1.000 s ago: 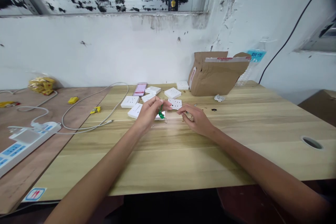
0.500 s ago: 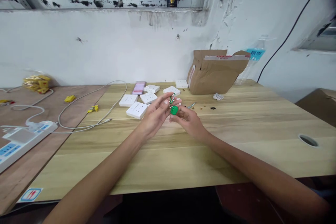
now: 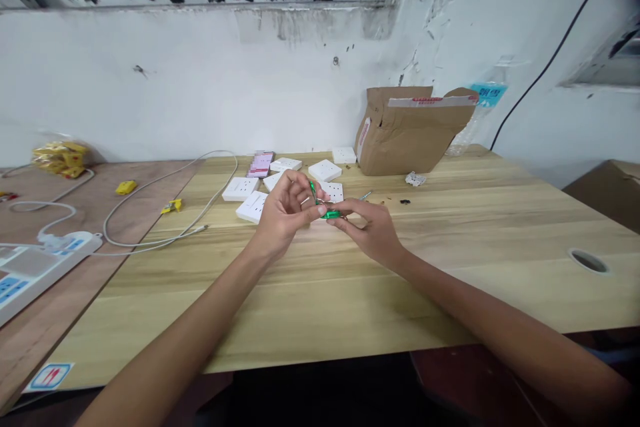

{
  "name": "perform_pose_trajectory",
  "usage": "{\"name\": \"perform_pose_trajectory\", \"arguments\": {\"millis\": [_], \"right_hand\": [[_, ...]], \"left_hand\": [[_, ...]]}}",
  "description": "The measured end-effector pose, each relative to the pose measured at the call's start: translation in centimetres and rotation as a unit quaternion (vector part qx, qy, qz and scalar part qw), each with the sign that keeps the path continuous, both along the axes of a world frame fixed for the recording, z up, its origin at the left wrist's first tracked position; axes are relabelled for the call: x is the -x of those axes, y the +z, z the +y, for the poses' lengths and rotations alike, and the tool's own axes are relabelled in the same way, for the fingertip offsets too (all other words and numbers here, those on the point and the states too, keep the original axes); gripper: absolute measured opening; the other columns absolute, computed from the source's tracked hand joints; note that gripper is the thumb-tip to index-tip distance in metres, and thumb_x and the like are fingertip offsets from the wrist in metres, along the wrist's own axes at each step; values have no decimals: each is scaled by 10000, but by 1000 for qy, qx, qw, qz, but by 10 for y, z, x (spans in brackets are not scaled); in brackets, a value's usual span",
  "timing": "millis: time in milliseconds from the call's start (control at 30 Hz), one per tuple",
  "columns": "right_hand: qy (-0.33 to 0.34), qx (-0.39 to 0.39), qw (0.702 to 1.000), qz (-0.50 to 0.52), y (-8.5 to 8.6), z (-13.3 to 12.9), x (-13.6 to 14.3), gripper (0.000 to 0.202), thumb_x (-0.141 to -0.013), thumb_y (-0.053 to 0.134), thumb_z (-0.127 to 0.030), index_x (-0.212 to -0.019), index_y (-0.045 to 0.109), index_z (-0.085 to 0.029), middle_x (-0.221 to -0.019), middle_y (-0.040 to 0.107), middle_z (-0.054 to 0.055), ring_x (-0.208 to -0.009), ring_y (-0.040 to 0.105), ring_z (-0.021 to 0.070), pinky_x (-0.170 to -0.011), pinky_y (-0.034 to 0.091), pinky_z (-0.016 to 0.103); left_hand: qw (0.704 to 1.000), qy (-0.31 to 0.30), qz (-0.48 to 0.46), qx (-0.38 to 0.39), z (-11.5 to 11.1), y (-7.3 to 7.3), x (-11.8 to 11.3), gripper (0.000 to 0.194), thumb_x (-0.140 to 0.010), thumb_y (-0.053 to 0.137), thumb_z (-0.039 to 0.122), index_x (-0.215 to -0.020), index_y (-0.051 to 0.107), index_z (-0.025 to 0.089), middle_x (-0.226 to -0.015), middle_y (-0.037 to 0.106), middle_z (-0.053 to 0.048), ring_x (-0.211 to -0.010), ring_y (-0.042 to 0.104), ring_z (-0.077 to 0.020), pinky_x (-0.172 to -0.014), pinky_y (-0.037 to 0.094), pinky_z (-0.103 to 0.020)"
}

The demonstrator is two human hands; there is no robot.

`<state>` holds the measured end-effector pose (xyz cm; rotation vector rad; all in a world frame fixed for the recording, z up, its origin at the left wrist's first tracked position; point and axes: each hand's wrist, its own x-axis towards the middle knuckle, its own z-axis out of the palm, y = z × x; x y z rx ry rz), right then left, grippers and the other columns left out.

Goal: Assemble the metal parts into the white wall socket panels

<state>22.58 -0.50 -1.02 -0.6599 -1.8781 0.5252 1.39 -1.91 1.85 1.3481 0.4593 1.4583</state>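
Both hands meet over the middle of the table around a green keychain (image 3: pixel 331 215), made up of a round green disc, a metal ring and a green carabiner clip (image 3: pixel 313 192). My left hand (image 3: pixel 281 212) has its thumb at the disc's left edge, with the fingers curled up near the clip. My right hand (image 3: pixel 374 228) pinches the disc from the right between thumb and fingers. The disc lies nearly edge-on to me. Behind the hands lie several white socket panels (image 3: pixel 240 189), partly covered by my left hand. A thin bluish tool (image 3: pixel 367 195) lies just beyond my right hand.
A brown cardboard box (image 3: pixel 410 137) stands by the wall, with a plastic bottle (image 3: pixel 487 103) behind it. Purple cards (image 3: pixel 260 164) lie among the panels. At left are a power strip (image 3: pixel 55 270), a white cable (image 3: pixel 170 241) and yellow pieces (image 3: pixel 126 187). A round hole (image 3: pixel 590 261) pierces the tabletop.
The disc has turned from facing me to nearly edge-on. The carabiner has shifted left and tilted. My left fingers have curled back, and the camera view has moved slightly.
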Motion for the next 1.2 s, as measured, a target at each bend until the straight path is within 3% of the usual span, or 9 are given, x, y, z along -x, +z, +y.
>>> {"name": "perform_pose_trajectory", "arguments": {"millis": [167, 367, 500, 600, 733, 867, 1067, 1200], "right_hand": [[-71, -189, 979, -12, 8, -1, -6, 82, -1024, 822, -242, -1097, 843, -274, -987, 888, 35, -817, 820, 194, -769, 642, 329], [-94, -227, 969, -37, 8, 5, -10, 91, -1041, 798, -223, -1112, 823, -273, -951, 878, 24, -783, 811, 190, -712, 630, 319], [-91, -247, 964, -45, 7, 9, -13, 99, -1051, 779, -215, -1128, 805, -272, -983, 878, 28, -833, 821, 197, -747, 637, 326], [-88, -271, 956, -64, 7, 10, -16, 82, -1054, 765, -214, -1102, 797, -272, -942, 868, 24, -799, 799, 197, -716, 611, 331], [-106, -243, 958, -109, 7, 10, -19, 71, -1049, 745, -272, -1035, 809, -300, -863, 836, 29, -734, 748, 215, -659, 564, 360], [-96, -202, 967, -118, 3, 10, -19, 56, -1001, 756, -286, -1027, 794, -317, -900, 831, 41, -792, 754, 255, -723, 591, 413], [-36, -158, 985, -62, 4, 7, -15, 149, -964, 754, -213, -1089, 734, -292, -985, 818, 41, -887, 762, 248, -801, 615, 412], [2, -52, 998, -18, 9, 3, -11, 65, -991, 749, -232, -1047, 730, -260, -1002, 792, 44, -912, 745, 223, -833, 615, 389]], "left_hand": [[999, 9, 22, -23, 2, -1, 6, 510, -843, 993, 221, -1122, 567, 248, -932, 649, 25, -964, 725, -167, -881, 656, -327], [995, 13, 89, -48, 6, -5, 11, 255, -927, 921, 267, -1078, 726, 204, -1026, 695, -47, -1034, 742, -200, -807, 660, -294], [981, 16, 175, -85, 1, -3, 10, 210, -952, 878, 274, -1132, 799, 203, -1165, 734, -93, -1101, 746, -224, -1009, 682, -409], [961, 77, 223, -146, -3, -2, 7, 136, -998, 801, 252, -1126, 820, 210, -1140, 769, -99, -1058, 760, -219, -998, 682, -415], [912, 170, 282, -244, -6, -4, 5, 126, -969, 795, 210, -1084, 833, 242, -1103, 835, -95, -1036, 780, -252, -950, 663, -421], [888, 202, 312, -271, -4, -12, 6, 176, -927, 797, 186, -1076, 840, 270, -1117, 858, -78, -1047, 805, -277, -988, 645, -449], [897, 205, 310, -240, -4, -18, 2, 182, -929, 776, 182, -1091, 819, 252, -1111, 864, -65, -1018, 811, -251, -969, 649, -405], [938, 175, 259, -150, -5, -16, -2, 97, -944, 784, 225, -1039, 795, 208, -1040, 837, -73, -940, 790, -227, -910, 655, -376]]}}
